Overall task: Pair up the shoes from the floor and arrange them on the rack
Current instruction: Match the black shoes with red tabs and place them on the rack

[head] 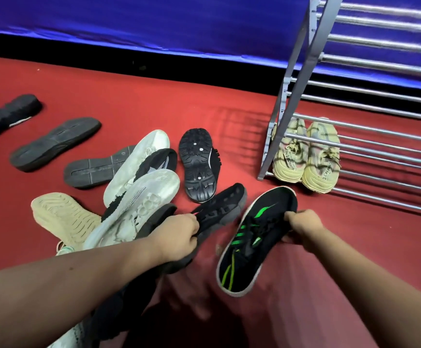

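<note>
My right hand [302, 226] grips a black sneaker with green stripes and a white sole edge [252, 237], held above the red carpet in front of the rack. My left hand [179, 233] grips a black shoe with a grey sole [219, 209] at the edge of a pile. The grey metal shoe rack [380, 144] stands at the right; a pair of yellow knit sneakers [307, 154] sits on its lowest shelf at the left end. The upper shelves in view hold nothing.
Loose shoes lie sole-up on the red carpet [154, 96]: a black treaded shoe [199, 164], two white-soled shoes [139, 172], a beige sole [63, 217], and three dark soles [53, 144] further left. A blue wall runs behind.
</note>
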The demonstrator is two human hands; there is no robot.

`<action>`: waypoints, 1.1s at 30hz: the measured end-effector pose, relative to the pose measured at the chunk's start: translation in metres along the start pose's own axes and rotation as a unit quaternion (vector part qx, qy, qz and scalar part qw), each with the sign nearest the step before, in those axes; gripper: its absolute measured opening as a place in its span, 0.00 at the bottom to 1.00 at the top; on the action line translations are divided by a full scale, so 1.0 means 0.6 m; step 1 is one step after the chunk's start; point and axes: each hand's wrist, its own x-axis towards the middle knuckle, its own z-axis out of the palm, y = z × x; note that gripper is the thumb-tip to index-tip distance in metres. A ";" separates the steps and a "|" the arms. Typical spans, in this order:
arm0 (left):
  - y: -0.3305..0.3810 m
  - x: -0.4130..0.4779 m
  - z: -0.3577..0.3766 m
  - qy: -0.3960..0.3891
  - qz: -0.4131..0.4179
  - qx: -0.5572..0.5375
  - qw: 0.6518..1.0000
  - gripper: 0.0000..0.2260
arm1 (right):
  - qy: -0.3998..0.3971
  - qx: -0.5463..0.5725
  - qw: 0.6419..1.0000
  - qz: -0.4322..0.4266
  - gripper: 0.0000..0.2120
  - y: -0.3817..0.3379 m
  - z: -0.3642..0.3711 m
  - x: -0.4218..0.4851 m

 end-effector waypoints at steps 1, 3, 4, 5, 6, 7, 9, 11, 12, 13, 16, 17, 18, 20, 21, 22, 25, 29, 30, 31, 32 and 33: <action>0.014 0.003 0.002 0.006 0.003 0.001 1.000 0.13 | 0.003 -0.003 1.000 -0.006 0.04 0.000 -0.026 0.009; 0.052 0.018 0.013 0.001 0.009 -0.005 1.000 0.08 | 0.013 -0.044 0.999 -0.024 0.04 0.007 -0.069 0.028; 0.073 0.029 0.021 -0.012 0.011 -0.009 1.000 0.08 | 0.013 -0.071 0.997 -0.031 0.05 0.014 -0.082 0.038; 0.091 0.038 0.029 -0.035 0.011 -0.018 0.999 0.10 | 0.011 -0.096 0.995 -0.032 0.07 0.019 -0.089 0.043; 0.104 0.047 0.038 -0.059 0.015 -0.040 0.997 0.10 | 0.013 -0.124 0.991 -0.041 0.09 0.025 -0.091 0.049; 0.114 0.054 0.045 -0.075 0.022 -0.064 0.995 0.09 | 0.024 -0.162 0.985 -0.052 0.10 0.027 -0.090 0.045; 0.113 0.059 0.042 -0.069 0.023 -0.094 0.993 0.09 | 0.062 -0.224 0.969 -0.085 0.09 0.019 -0.084 0.030; 0.089 0.057 0.017 -0.015 0.000 -0.111 0.994 0.09 | 0.110 -0.225 0.960 -0.123 0.09 0.001 -0.074 0.015; 0.075 0.052 -0.001 0.020 -0.012 -0.117 0.993 0.08 | 0.135 -0.224 0.953 -0.155 0.09 -0.009 -0.067 0.010; 0.058 0.045 -0.021 0.060 -0.028 -0.119 0.991 0.05 | 0.149 -0.225 0.944 -0.189 0.08 -0.022 -0.057 0.001; -0.006 0.014 -0.064 0.136 -0.105 -0.091 0.981 0.07 | 0.096 -0.220 0.936 -0.256 0.06 -0.058 -0.005 -0.030; -0.029 0.001 -0.068 0.136 -0.141 -0.065 0.978 0.12 | 0.068 -0.214 0.938 -0.264 0.06 -0.070 0.019 -0.044; -0.052 -0.012 -0.070 0.124 -0.180 -0.040 0.975 0.17 | 0.042 -0.213 0.936 -0.276 0.06 -0.080 0.046 -0.055; -0.083 -0.031 -0.064 0.062 -0.238 -0.029 0.969 0.25 | -0.008 -0.225 0.931 -0.289 0.07 -0.089 0.092 -0.075; -0.093 -0.039 -0.055 0.027 -0.252 -0.038 0.967 0.26 | -0.035 -0.229 0.929 -0.289 0.08 -0.089 0.115 -0.085; -0.096 -0.044 -0.045 0.000 -0.251 -0.039 0.967 0.24 | -0.059 -0.232 0.927 -0.288 0.09 -0.088 0.132 -0.091; -0.107 -0.060 -0.016 -0.005 -0.222 -0.018 0.975 0.17 | -0.106 -0.247 0.920 -0.285 0.11 -0.076 0.178 -0.103; -0.122 -0.065 -0.015 0.022 -0.227 -0.058 0.972 0.11 | -0.124 -0.244 0.930 -0.244 0.11 -0.052 0.185 -0.099; -0.127 -0.062 -0.019 0.025 -0.225 -0.088 0.970 0.10 | -0.129 -0.226 0.938 -0.229 0.12 -0.048 0.181 -0.096; -0.131 -0.059 -0.023 0.023 -0.220 -0.128 0.967 0.10 | -0.135 -0.203 0.946 -0.214 0.13 -0.047 0.174 -0.094; -0.136 -0.056 -0.028 0.014 -0.216 -0.180 0.960 0.09 | -0.142 -0.187 0.950 -0.204 0.13 -0.048 0.167 -0.092; -0.139 -0.054 -0.033 0.003 -0.211 -0.239 0.948 0.08 | -0.150 -0.183 0.951 -0.200 0.13 -0.049 0.159 -0.090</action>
